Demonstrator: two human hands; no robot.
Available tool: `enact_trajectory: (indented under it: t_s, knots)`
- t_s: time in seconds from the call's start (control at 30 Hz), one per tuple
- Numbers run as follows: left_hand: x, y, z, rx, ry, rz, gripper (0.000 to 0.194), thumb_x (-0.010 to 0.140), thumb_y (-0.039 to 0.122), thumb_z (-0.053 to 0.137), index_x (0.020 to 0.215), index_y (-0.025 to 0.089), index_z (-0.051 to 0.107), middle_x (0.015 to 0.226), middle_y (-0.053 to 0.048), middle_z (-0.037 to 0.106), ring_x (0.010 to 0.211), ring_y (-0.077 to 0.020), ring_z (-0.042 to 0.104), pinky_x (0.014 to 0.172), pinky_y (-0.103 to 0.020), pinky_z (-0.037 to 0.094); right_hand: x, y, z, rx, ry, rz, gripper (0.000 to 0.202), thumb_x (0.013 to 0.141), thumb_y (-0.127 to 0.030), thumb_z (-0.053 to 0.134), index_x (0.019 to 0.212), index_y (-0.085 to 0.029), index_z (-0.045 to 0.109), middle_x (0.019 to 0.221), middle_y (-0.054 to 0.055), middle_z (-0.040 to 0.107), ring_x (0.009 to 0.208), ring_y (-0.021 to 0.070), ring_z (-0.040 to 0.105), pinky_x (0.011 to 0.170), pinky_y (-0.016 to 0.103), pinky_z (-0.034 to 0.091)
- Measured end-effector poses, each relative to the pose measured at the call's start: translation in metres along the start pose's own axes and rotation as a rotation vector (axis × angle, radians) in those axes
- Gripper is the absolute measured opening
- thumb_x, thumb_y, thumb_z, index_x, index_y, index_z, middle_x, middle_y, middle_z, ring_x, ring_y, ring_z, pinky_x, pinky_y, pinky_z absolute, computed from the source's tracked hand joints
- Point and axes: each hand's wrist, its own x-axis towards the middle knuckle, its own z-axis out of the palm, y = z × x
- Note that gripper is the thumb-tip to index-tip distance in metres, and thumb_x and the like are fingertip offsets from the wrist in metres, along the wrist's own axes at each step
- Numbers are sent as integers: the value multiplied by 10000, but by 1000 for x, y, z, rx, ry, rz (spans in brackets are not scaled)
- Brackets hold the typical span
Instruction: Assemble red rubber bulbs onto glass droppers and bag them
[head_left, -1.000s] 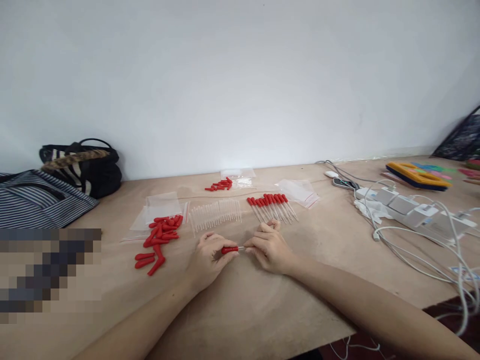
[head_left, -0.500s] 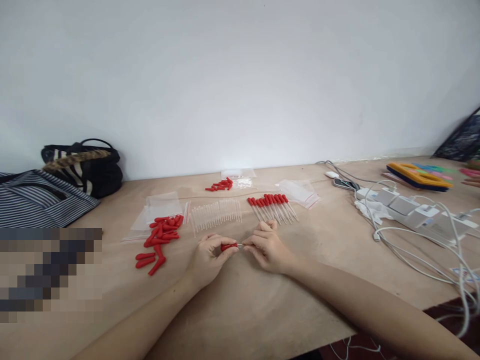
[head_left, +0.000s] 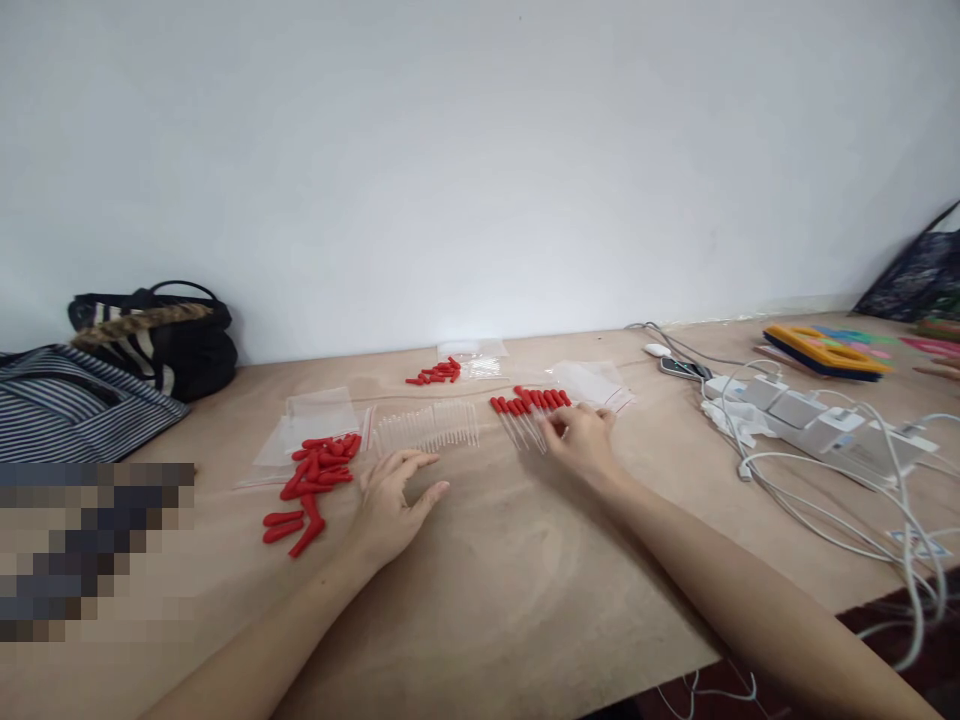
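My left hand [head_left: 391,505] is open and holds nothing, thumb apart from the fingers. It is between a pile of loose red rubber bulbs [head_left: 319,465] and a row of clear glass tubes [head_left: 427,427]. My right hand [head_left: 585,440] is over the row of red-bulbed droppers [head_left: 514,407], its fingertips pinched on the tube of a dropper [head_left: 526,398] whose red bulb lies among the others. The hand hides the lower ends of the right-hand droppers.
Clear plastic bags [head_left: 322,412] lie behind the bulbs, and another bag [head_left: 592,382] behind the droppers. Farther back are smaller red bulbs [head_left: 435,372]. Chargers [head_left: 832,430] with tangled white cables are on the right. A striped bag [head_left: 82,400] stands left. Another person's hand [head_left: 941,368] shows at far right.
My left hand has let go of the red bulb and opened, moving slightly left. My right hand has carried the dropper away to the right and back, to the row.
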Motion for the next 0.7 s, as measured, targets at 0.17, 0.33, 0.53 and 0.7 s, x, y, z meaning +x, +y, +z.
enact_trajectory:
  t_s: [0.17, 0.33, 0.53, 0.7]
  knots:
    - [1, 3, -1, 98, -93, -62, 151, 747, 309, 545, 850, 235, 626, 997, -29, 607, 938, -257, 545, 833, -462, 330, 24, 28, 7, -166, -59, 287, 297, 784, -342, 432, 643, -181, 638, 677, 65, 654, 772, 220, 560, 793, 377, 216]
    - [1, 6, -2, 146, -152, -81, 133, 754, 302, 530, 806, 236, 634, 926, -22, 618, 900, -247, 545, 813, -450, 315, 26, 35, 13, -213, -117, 300, 292, 776, -372, 432, 723, -188, 653, 736, 79, 662, 820, 246, 566, 805, 397, 221]
    - [8, -10, -21, 454, -52, -88, 143, 767, 284, 508, 779, 204, 625, 881, -55, 619, 901, -264, 528, 752, -395, 331, 20, 30, 15, -226, -90, 246, 274, 784, -366, 426, 794, -189, 635, 779, 70, 656, 887, 251, 532, 801, 400, 213]
    - [16, -36, -49, 707, 39, -169, 203, 796, 296, 480, 862, 182, 634, 903, -96, 625, 899, -296, 522, 704, -389, 325, 13, -3, 18, -187, -126, 97, 234, 787, -303, 421, 778, -206, 634, 860, 50, 654, 891, 219, 519, 796, 377, 215]
